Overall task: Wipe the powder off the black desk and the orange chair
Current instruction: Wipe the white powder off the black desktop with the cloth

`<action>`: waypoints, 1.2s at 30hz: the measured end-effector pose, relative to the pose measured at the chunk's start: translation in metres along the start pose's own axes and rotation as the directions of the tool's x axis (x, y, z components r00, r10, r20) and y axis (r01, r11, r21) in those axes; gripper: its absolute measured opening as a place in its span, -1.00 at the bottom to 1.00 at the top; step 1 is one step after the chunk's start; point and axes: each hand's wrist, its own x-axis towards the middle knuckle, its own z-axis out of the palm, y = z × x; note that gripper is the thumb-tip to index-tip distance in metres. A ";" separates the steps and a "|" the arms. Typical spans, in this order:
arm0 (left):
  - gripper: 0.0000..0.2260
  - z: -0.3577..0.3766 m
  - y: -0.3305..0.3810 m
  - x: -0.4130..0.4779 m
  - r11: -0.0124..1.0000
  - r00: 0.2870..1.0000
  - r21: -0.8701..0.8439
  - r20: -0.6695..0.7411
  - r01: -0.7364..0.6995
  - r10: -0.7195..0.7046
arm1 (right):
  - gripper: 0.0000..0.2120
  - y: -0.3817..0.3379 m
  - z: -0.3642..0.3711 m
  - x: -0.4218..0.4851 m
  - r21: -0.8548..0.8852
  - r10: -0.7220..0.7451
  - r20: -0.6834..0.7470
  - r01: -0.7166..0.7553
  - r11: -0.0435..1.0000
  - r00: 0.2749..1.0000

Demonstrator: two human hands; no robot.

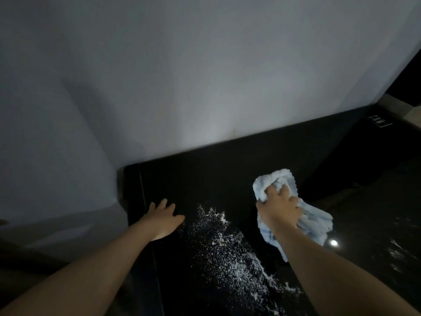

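Here we have the right grip [279, 209] bunched tight round a pale blue cloth [316, 222], fingers curled into its folds so that a thick pad meets the black table [227, 169]. It sits just right of the white powder [225, 252], which lies scattered between our 2 arms; we judge it well placed to sweep leftward through it. The left grip [163, 218] lies flat and spread near the table's left edge, holding nothing, likely bracing us. The orange chair is out of view.

text: none legible | small panel [379, 121] on desk [227, 169]: marks unreadable
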 end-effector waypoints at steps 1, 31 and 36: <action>-0.43 0.000 -0.002 0.002 1.000 1.000 0.003 0.013 -0.003 0.003 | -0.48 -0.005 0.002 -0.002 -0.001 -0.042 -0.025 0.042 0.999 0.999; -0.44 -0.006 -0.013 -0.006 0.977 0.997 0.199 -0.016 -0.077 0.082 | -0.25 -0.100 -0.017 0.065 0.043 -0.448 0.021 0.447 0.893 0.894; -0.44 -0.006 -0.014 -0.004 0.977 0.997 0.198 -0.018 -0.074 0.079 | -0.32 -0.116 0.010 0.028 -0.183 -0.583 0.081 0.587 0.789 0.809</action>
